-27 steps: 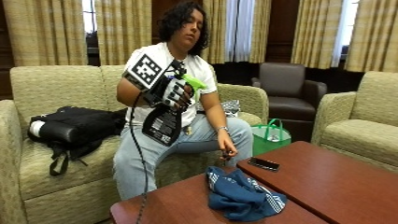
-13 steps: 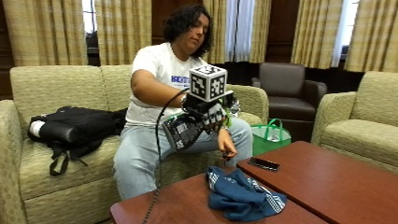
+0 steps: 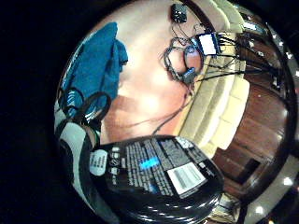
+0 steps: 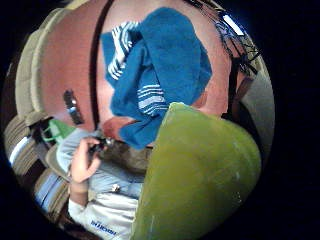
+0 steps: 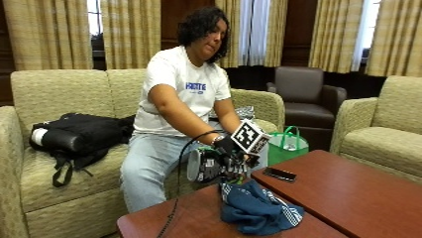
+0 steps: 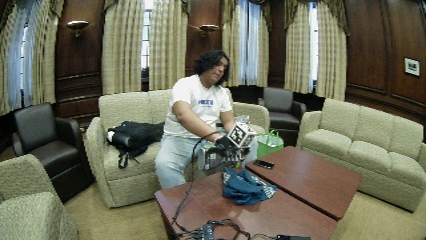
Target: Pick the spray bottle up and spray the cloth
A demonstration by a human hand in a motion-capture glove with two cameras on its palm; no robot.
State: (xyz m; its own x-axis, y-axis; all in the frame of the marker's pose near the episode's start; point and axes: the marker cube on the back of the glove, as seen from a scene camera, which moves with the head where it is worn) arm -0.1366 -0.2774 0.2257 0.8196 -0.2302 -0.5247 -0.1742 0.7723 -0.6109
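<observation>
While the person sat at the front edge of the sofa (image 5: 59, 99), a black bag (image 5: 79, 136) lay on the cushion at their nine o'clock, well apart from the work. The gloved right hand (image 5: 227, 151) hung low before the knees, its fingers curled round a spray bottle (image 5: 206, 165), which it held just above the near edge of the wooden surface (image 5: 191, 218). From the outside view the bottle showed a pale body with a dark printed label; in the little-finger palm view that label (image 3: 156, 170) filled the space close to the palm, with small white text and a barcode, and in the thumb-side palm view a rounded yellow-green part of the bottle (image 4: 200, 175) crowded the camera. The bare left hand (image 4: 85, 160) sat at the person's lap, fingers bent round something small and dark that I could not make out.

At five o'clock from the bottle, just beside and below it, a crumpled blue cloth (image 5: 258, 208) with white stripes lay on the surface, not touching the bottle as far as the views showed. Farther to three o'clock a dark phone (image 5: 280, 174) lay flat on the adjoining tabletop, and beyond it a green bag (image 5: 288, 146) stood beside the sofa.
</observation>
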